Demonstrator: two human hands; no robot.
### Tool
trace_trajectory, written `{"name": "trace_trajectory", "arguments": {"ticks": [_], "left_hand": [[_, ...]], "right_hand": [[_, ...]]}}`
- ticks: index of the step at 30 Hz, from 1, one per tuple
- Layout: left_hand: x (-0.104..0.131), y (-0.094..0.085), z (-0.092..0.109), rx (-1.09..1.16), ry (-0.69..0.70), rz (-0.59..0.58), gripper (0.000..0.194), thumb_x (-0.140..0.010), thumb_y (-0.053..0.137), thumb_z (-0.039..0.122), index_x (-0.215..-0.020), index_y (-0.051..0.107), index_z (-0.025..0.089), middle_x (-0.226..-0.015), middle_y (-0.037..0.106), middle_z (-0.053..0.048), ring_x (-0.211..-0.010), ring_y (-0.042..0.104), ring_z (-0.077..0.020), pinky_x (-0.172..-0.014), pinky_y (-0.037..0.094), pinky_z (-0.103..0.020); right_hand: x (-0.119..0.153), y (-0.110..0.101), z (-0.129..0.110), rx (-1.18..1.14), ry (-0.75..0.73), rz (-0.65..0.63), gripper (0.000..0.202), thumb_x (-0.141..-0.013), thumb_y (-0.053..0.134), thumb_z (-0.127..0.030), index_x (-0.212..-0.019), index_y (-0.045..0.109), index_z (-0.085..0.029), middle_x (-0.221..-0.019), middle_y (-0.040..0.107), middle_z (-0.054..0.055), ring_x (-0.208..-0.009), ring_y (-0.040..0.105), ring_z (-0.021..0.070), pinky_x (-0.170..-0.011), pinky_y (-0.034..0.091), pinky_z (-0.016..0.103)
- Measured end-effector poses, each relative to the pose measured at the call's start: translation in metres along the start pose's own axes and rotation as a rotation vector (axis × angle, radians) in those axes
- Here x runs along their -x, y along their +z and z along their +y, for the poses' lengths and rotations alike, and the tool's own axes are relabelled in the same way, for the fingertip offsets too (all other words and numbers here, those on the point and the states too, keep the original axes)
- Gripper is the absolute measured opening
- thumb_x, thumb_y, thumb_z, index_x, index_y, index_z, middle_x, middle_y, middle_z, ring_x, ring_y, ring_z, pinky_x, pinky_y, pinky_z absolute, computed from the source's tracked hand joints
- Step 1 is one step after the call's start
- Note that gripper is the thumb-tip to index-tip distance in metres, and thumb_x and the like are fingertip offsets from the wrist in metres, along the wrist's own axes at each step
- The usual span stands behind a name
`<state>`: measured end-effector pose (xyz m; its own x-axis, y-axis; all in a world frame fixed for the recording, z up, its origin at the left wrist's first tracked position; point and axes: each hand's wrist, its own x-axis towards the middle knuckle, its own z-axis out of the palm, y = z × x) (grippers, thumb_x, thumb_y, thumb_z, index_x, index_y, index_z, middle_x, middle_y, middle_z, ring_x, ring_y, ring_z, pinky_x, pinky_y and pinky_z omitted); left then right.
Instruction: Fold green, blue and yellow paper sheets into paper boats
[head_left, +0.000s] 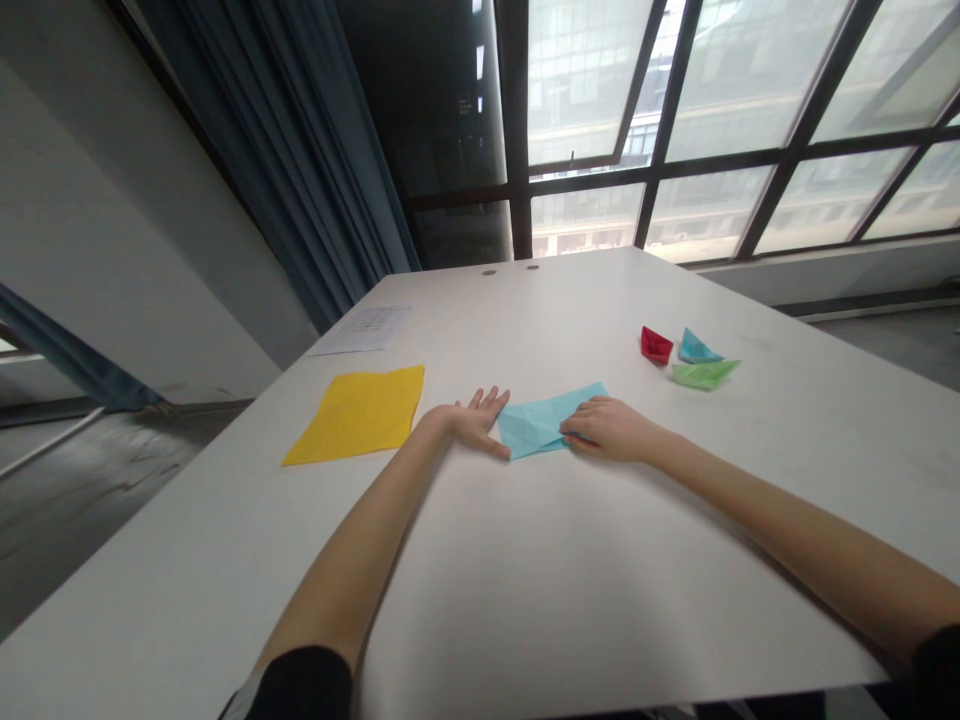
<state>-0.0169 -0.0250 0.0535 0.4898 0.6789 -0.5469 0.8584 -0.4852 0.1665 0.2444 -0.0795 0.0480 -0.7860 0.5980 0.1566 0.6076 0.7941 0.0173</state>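
Observation:
A folded sheet of light blue paper (536, 422) lies on the white table in front of me, with crease lines across it. At its left edge, my left hand (480, 420) rests on the table, fingers spread, the thumb touching the paper's lower left corner. Curled fingers of my right hand (611, 430) press together on the paper's right part, at the loose lower edge of a fold. Part of the sheet is hidden under that hand.
Yellow paper sheets (360, 415) lie to the left, with a printed white page (364, 330) behind them. Small folded paper boats in red (656, 346), blue (698, 347) and green (705, 375) stand at the right. The white table (525, 580) runs back toward windows.

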Motion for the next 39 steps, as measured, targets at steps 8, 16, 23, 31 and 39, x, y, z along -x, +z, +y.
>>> {"name": "trace_trajectory", "arguments": {"ticks": [8, 16, 23, 31, 39], "left_hand": [[0.001, -0.001, -0.006, 0.053, 0.046, 0.024, 0.113, -0.061, 0.044, 0.075, -0.136, -0.018, 0.019, -0.143, -0.02, -0.012, -0.13, -0.014, -0.0368, -0.098, 0.007, -0.062], [-0.001, 0.004, -0.015, 0.133, 0.048, 0.062, 0.091, -0.071, 0.032, 0.071, -0.139, -0.005, 0.024, -0.144, -0.015, -0.008, -0.131, -0.013, -0.034, -0.098, 0.004, -0.063], [-0.004, 0.007, -0.025, 0.14, 0.084, 0.085, 0.09, -0.069, 0.038, 0.071, -0.14, 0.004, 0.026, -0.145, -0.01, -0.01, -0.131, -0.008, -0.0357, -0.098, 0.008, -0.062], [-0.004, 0.006, -0.021, 0.24, 0.069, 0.153, 0.072, -0.077, 0.032, 0.064, -0.138, 0.016, 0.03, -0.147, 0.008, -0.008, -0.132, 0.0, -0.0359, -0.097, 0.011, -0.063], [-0.003, 0.002, -0.008, 0.212, 0.022, 0.294, 0.064, -0.078, 0.024, 0.066, -0.133, 0.026, 0.032, -0.144, 0.018, -0.007, -0.132, 0.01, -0.0308, -0.097, 0.012, -0.063]], "right_hand": [[0.0, -0.005, 0.001, 0.091, 0.288, 0.343, 0.026, -0.084, 0.038, -0.026, -0.078, 0.062, -0.018, -0.069, 0.066, 0.003, -0.065, 0.059, 0.014, -0.065, 0.036, 0.025], [-0.003, -0.015, 0.004, 0.147, 0.389, 0.497, 0.026, -0.085, 0.039, -0.027, -0.078, 0.062, -0.018, -0.067, 0.066, 0.003, -0.062, 0.058, 0.0143, -0.064, 0.036, 0.025], [0.001, -0.037, 0.015, 0.023, 0.56, 0.597, 0.025, -0.084, 0.04, -0.033, -0.084, 0.061, -0.019, -0.071, 0.066, 0.003, -0.06, 0.058, 0.0151, -0.055, 0.035, 0.025], [-0.005, -0.018, 0.045, -0.519, 0.875, 0.648, 0.03, -0.075, 0.047, -0.04, -0.08, 0.064, -0.016, -0.064, 0.062, 0.003, -0.059, 0.054, 0.0155, -0.054, 0.036, 0.026], [-0.005, 0.027, 0.061, -0.821, 1.015, 0.46, 0.033, -0.067, 0.05, -0.043, -0.078, 0.063, -0.015, -0.07, 0.064, 0.004, -0.065, 0.055, 0.0168, -0.056, 0.038, 0.025]]}}
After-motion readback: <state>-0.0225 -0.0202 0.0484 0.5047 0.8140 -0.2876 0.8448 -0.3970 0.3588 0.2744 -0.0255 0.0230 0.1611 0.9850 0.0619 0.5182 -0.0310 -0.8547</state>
